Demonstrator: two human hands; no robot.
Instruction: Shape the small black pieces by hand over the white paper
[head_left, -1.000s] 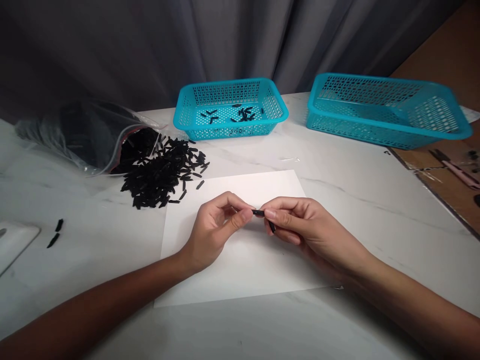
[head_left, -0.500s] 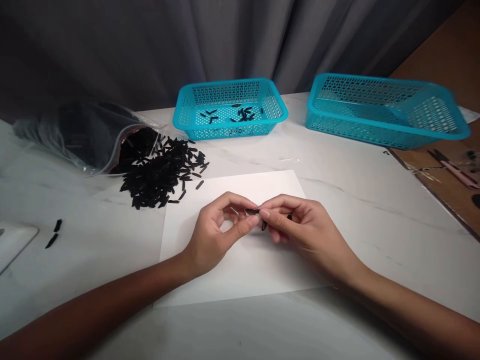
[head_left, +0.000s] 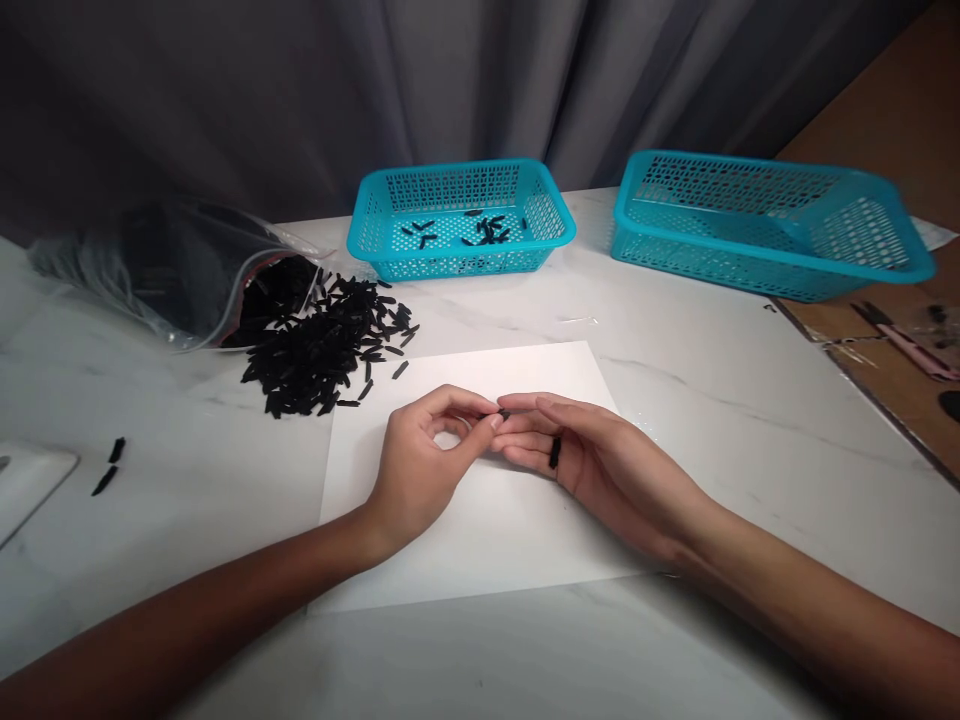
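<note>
My left hand (head_left: 427, 455) is closed in a pinch over the white sheet of paper (head_left: 420, 560), thumb and index finger on a small, slim black piece (head_left: 504, 414). My right hand (head_left: 592, 450) meets it fingertip to fingertip, fingers stretched out and lightly cupped. Another small black piece (head_left: 555, 452) rests across its fingers near the palm. Up and to the left lies a heap of similar black pieces (head_left: 315, 350), spilling from a clear zip bag (head_left: 187, 270). What the black pieces are exactly, I cannot make out.
A blue basket (head_left: 461, 265) with several black pieces stands behind the paper. A second blue basket (head_left: 735, 270) is at the back right. Pink-handled pliers (head_left: 911, 345) lie on the brown surface at right. Two loose black pieces (head_left: 109, 468) lie far left, beside a white object (head_left: 30, 480).
My right hand has loosened its pinch and straightened its fingers, showing the black piece across them. The piece between the fingertips now stays in my left hand's pinch, slightly farther left.
</note>
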